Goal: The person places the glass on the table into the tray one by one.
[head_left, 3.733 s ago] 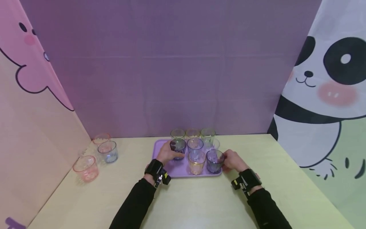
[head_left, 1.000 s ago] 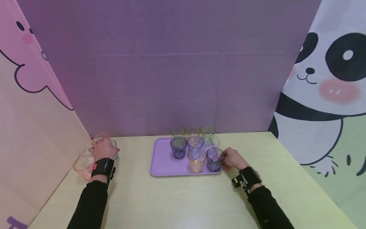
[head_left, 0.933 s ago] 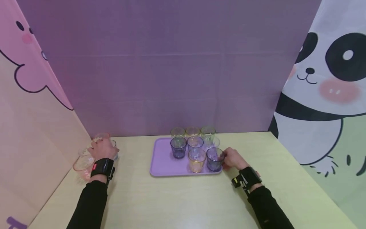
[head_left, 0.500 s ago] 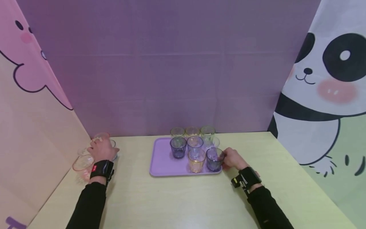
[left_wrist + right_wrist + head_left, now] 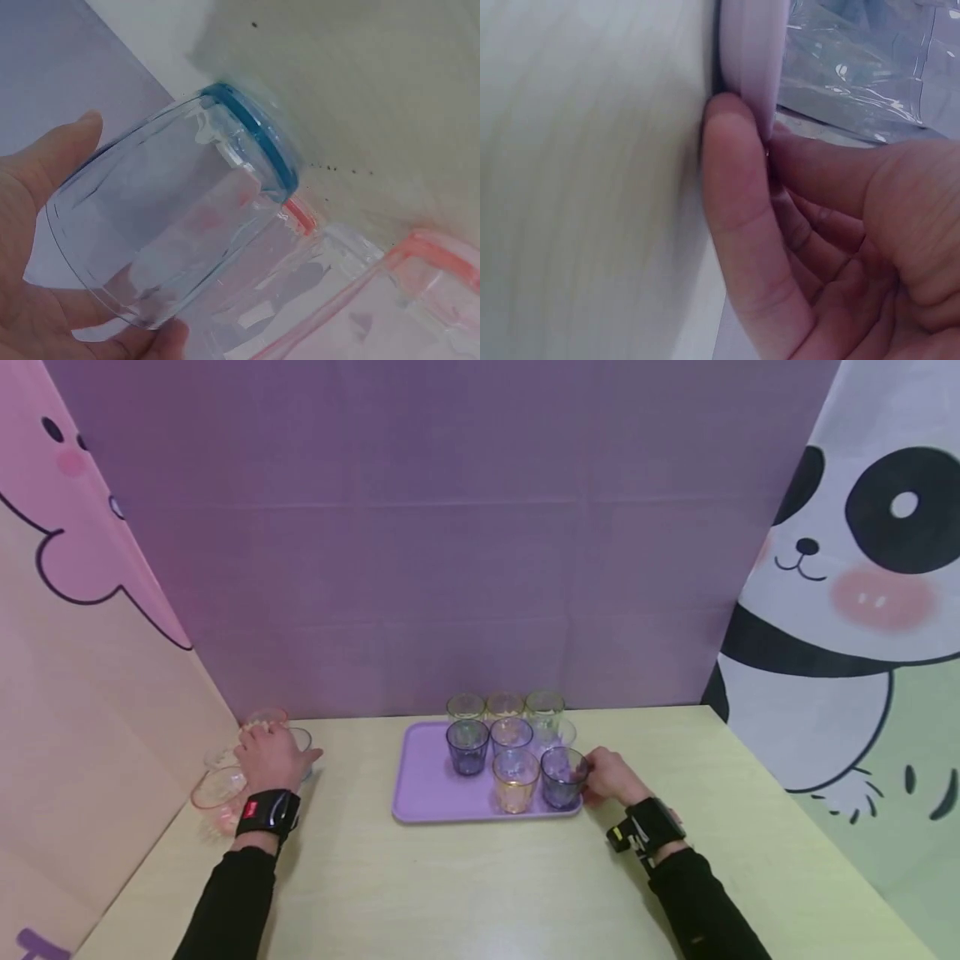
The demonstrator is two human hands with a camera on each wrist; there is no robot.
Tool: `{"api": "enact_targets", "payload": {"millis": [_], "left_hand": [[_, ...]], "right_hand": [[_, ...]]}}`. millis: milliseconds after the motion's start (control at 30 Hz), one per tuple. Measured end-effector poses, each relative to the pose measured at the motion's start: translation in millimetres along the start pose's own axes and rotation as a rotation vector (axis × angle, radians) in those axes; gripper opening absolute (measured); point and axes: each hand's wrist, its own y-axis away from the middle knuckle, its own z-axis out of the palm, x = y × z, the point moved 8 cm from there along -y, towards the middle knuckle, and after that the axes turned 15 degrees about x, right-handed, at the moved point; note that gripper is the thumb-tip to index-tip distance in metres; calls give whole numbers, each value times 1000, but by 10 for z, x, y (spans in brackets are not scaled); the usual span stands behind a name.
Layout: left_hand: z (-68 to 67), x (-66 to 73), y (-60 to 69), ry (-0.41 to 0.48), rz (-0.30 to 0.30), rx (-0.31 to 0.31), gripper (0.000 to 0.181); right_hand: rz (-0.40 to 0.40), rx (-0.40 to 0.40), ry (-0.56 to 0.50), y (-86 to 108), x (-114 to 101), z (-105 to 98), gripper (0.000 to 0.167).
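In the head view my left hand [image 5: 268, 760] is among the glasses at the table's left side. The left wrist view shows its thumb lifted off the wall of a clear bluish glass [image 5: 157, 217], with the other fingers bent behind and below it. My right hand [image 5: 611, 777] is at the right edge of the purple tray [image 5: 427, 797]. There the right wrist view shows a finger under the tray's rim and the thumb on its other side, pinching it. On the tray stand several glasses, among them a dark purple glass [image 5: 564, 785] and a yellowish glass [image 5: 515, 789].
A pink-rimmed glass [image 5: 220, 793] stands in front of my left hand, and another pink glass [image 5: 267, 717] behind it. A dark blue glass [image 5: 468, 752] stands farther left on the tray. A purple backdrop [image 5: 465, 568] rises behind the table [image 5: 450, 893].
The left hand has gone from the dark glass on the tray to the glasses at the left. Lately its thumb has spread outward, baring more of the bluish glass's rim. The right hand stays put.
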Motion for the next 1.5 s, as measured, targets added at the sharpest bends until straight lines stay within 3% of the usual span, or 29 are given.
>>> {"api": "enact_targets", "payload": {"millis": [133,367,500,633,867,1067,1233,1333,1500], "left_hand": [[2,81,30,86,11,-8,81],[119,165,93,184,1,-181,78],[168,174,104,226,13,-213,81],[189,204,110,293,32,-191,83],[159,360,97,355,-6,-123,84],[23,541,109,508,-61,-59,92],[-36,649,137,625,-151,-60,89],[-27,709,183,725,-218,-126,86],[39,862,312,926,-324,-318,82]], "right_hand": [[4,4,5,-3,-1,2,21],[-8,10,4,0,-23,-14,18],[-24,10,9,2,-31,-20,17],[-23,5,21,-1,-17,-18,19],[-4,-1,3,-11,-10,-8,20],[20,-12,-12,-14,4,1,18],[-3,-5,-5,-17,-5,-1,11],[-24,-5,0,-13,-12,0,7],[-20,-3,-3,-11,-15,-2,5]]}}
